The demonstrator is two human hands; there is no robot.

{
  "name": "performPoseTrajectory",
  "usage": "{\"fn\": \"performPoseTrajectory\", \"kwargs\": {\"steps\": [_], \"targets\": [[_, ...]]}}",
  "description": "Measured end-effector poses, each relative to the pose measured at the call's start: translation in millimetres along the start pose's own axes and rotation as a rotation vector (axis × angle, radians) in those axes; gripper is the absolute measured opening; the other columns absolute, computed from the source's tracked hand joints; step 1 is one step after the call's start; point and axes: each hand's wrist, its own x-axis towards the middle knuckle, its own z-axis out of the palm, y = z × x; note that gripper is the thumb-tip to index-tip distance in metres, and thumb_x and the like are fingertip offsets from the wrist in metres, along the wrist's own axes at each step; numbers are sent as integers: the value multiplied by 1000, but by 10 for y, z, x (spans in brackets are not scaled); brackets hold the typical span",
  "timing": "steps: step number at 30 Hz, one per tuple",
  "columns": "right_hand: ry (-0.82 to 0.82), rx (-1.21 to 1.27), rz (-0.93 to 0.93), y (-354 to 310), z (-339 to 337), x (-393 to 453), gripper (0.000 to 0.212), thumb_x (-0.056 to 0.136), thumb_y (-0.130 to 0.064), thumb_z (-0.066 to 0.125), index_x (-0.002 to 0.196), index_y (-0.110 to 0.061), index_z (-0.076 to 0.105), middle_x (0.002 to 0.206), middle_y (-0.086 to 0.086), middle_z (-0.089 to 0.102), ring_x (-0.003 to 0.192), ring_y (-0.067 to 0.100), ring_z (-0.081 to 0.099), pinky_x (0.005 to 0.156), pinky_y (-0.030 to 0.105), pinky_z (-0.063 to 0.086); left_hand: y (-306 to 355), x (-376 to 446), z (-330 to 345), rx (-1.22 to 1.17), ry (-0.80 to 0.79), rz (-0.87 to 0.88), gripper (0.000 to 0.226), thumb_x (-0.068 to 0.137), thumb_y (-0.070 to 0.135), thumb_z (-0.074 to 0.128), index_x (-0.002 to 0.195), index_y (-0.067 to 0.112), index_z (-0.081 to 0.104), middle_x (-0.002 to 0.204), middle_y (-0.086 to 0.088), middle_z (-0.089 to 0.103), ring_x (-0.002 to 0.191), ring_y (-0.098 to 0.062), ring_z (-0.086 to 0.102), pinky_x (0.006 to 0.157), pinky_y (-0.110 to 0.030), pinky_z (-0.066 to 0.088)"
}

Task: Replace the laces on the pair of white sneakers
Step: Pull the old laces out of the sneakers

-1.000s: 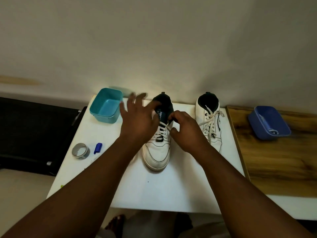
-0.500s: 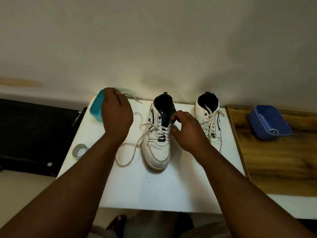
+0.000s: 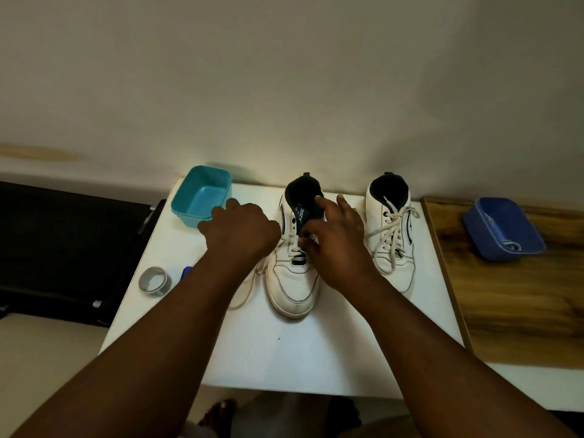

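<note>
We see two white sneakers standing toes toward us on a white table [image 3: 284,358], heels near the far wall. The left sneaker [image 3: 292,279] is the one being worked on: its dark tongue [image 3: 303,210] stands up, and only the lower eyelets show lace crossings. A loose lace [image 3: 245,295] trails off its left side onto the table, looping near the left forearm. The left hand [image 3: 241,232] hovers just left of that sneaker, back up, fingers bent down; we cannot tell whether it grips the lace. The right hand [image 3: 335,245] lies over the sneaker's right side, fingers spread and fairly straight, the tips touching the tongue, while the thumb sits down by the lace crossings; whether it pinches anything there is hidden. The right sneaker [image 3: 392,235] stands apart to the right, fully laced, its ends loose. At the far left corner sits a teal tub [image 3: 202,197]. A tape roll [image 3: 155,279] and a blue cap [image 3: 187,271] lie near the left edge. On the wooden top [image 3: 521,305] to the right sits a blue tub [image 3: 502,229] with something pale inside.
</note>
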Motion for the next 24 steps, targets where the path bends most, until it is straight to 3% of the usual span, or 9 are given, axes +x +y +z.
{"fn": "performPoseTrajectory", "kwargs": {"steps": [2,4,6,10,13,15,19,22,24], "targets": [[38,-32,-38,-3,22,-19,4,89,-19,71,91,-19,75,153,13,48,147,44,31,118,59,26,47,6,49,-6,115,125,32,94,37,52,122,25,60,127,-10,50,120,-37,51,98,-51,47],[65,-67,-56,11,45,-48,8,88,-16,67,95,-15,72,152,15,48,145,45,33,116,62,28,95,24,105,-101,135,374,45,97,25,56,141,33,56,149,-10,42,132,-36,45,101,-48,46],[81,-78,-52,25,41,-70,15,89,-17,62,102,-14,69,152,16,46,146,45,32,118,62,26,121,48,167,-142,114,557,44,98,20,58,140,36,58,155,-6,39,135,-31,42,102,-42,45],[170,-56,-3,53,22,-126,16,90,-22,58,101,-17,68,147,14,47,140,39,37,116,56,30,60,170,256,-269,124,561,27,97,18,62,119,31,69,139,-5,52,115,-25,58,89,-30,46],[285,267,131,64,-44,-121,9,97,-20,57,96,-16,66,142,8,46,134,29,41,103,34,38,-23,252,225,-362,174,573,22,94,13,67,108,28,74,123,-3,57,105,-21,61,84,-22,38],[249,356,202,93,-70,-102,6,97,-21,60,97,-19,65,140,5,46,134,25,42,96,28,39,-58,287,233,-374,194,594,22,92,11,70,106,27,76,119,-2,58,103,-19,61,83,-21,38],[129,220,107,82,-10,-142,22,91,-17,61,113,-19,66,146,11,43,136,32,42,104,46,48,-27,291,286,-373,168,594,21,95,13,66,113,22,73,118,2,57,102,-14,59,81,-13,38],[74,78,-4,60,-1,-95,28,91,-17,65,117,-21,72,155,12,42,146,39,32,118,49,34,11,281,279,-376,134,619,23,99,20,57,117,12,69,119,-1,61,92,-8,56,71,-1,36],[35,2,23,64,-10,-51,19,94,-22,66,109,-23,76,156,9,45,149,40,28,121,50,28,7,284,291,-354,143,654,29,97,29,53,115,13,70,120,0,61,91,-6,54,73,-2,37]]}}
